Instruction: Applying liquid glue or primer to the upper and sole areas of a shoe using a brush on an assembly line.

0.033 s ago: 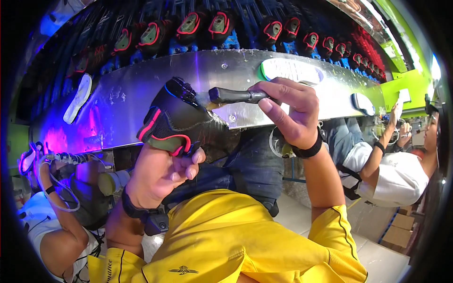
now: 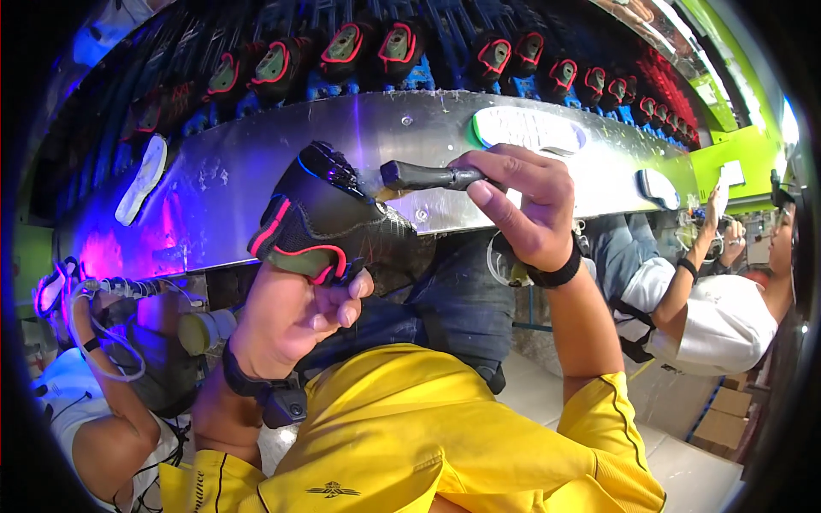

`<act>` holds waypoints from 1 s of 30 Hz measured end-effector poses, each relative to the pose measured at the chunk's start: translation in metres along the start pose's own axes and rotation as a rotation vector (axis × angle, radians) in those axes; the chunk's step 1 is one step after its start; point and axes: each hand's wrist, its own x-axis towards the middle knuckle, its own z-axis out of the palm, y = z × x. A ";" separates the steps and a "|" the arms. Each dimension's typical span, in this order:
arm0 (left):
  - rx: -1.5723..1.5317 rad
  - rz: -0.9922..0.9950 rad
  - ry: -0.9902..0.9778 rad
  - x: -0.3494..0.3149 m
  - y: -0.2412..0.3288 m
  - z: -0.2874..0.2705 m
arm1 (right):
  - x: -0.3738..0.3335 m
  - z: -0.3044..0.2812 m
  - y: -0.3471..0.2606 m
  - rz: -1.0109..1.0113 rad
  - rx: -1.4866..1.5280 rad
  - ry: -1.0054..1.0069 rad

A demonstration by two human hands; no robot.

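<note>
A black shoe upper (image 2: 329,209) with red trim is tipped so that its sole side faces away from me, where a glossy dark patch shows at the heel end. My left hand (image 2: 295,316) supports it from below with curled fingers, the wrist against the red-edged collar. In my right hand (image 2: 534,201), a brush (image 2: 428,175) with a thick black handle is pinched between thumb and fingers. Its pale bristles meet the lower edge of the shoe's underside. Part of my left palm is hidden by the shoe.
Beyond the shoe runs a metal ledge (image 2: 325,128). On it lie a white sole (image 2: 526,128) with green edging, a narrow sole (image 2: 141,179) and another sole (image 2: 657,188). Several red-trimmed shoes (image 2: 398,47) stand on blue holders behind. Co-workers sit at left (image 2: 98,419) and right (image 2: 710,316).
</note>
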 end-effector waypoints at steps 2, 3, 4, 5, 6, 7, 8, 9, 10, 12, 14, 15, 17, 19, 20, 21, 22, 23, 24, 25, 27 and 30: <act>-0.038 -0.009 -0.013 -0.001 -0.002 0.009 | -0.005 0.003 0.003 0.034 0.029 -0.004; -0.022 -0.009 0.048 -0.002 -0.002 0.013 | -0.010 0.006 0.008 0.064 0.050 -0.007; -0.005 -0.009 0.109 -0.002 -0.002 0.016 | -0.015 0.008 0.011 0.061 0.050 -0.006; -0.003 -0.007 0.108 0.000 -0.002 0.015 | -0.019 0.010 0.015 0.100 0.064 -0.011; -0.025 -0.017 0.082 0.001 -0.001 0.013 | -0.023 0.011 0.016 0.141 0.077 -0.013; -0.046 -0.029 0.055 0.002 0.001 0.012 | -0.026 0.011 0.017 0.163 0.081 -0.014; -0.038 -0.032 0.051 0.006 0.000 0.006 | -0.030 0.009 0.018 0.162 0.075 -0.005; -0.015 0.000 0.011 0.008 0.000 -0.003 | -0.032 0.008 0.019 0.201 0.053 0.000; 0.008 0.035 -0.036 0.014 -0.003 -0.011 | -0.036 0.009 0.024 0.235 0.024 0.004; -0.110 0.108 -0.211 0.017 -0.010 -0.022 | -0.042 0.015 0.027 0.340 0.073 0.081; 0.075 0.122 -0.152 0.034 -0.004 -0.032 | -0.042 0.023 0.023 0.555 0.149 0.138; 0.068 0.194 -0.229 0.032 0.001 -0.016 | -0.040 0.022 0.020 0.545 0.054 0.089; 0.034 0.166 -0.245 0.045 0.017 -0.006 | -0.044 0.017 0.010 0.507 0.078 0.097; 0.108 0.291 -0.129 0.054 0.026 0.023 | -0.045 0.000 0.001 0.468 0.059 0.058; 0.162 0.308 -0.187 0.068 0.035 0.024 | -0.046 -0.005 0.002 0.449 0.057 0.066; 0.280 0.383 -0.154 0.081 0.043 0.039 | -0.049 -0.008 0.003 0.520 0.084 0.203; 0.396 0.468 -0.110 0.091 0.055 0.056 | -0.050 -0.010 0.003 0.585 0.124 0.332; 0.546 0.489 -0.201 0.109 0.077 0.057 | -0.050 -0.012 0.005 0.615 0.159 0.424; 0.656 0.535 -0.155 0.122 0.094 0.078 | -0.053 -0.015 0.011 0.602 0.156 0.431; 0.784 0.596 -0.120 0.154 0.112 0.087 | -0.059 -0.020 0.015 0.646 0.168 0.495; 1.182 0.847 0.091 0.207 0.152 0.111 | -0.064 -0.028 0.015 0.715 0.138 0.511; 1.741 1.105 0.429 0.284 0.190 0.166 | -0.071 -0.024 0.021 0.678 0.092 0.565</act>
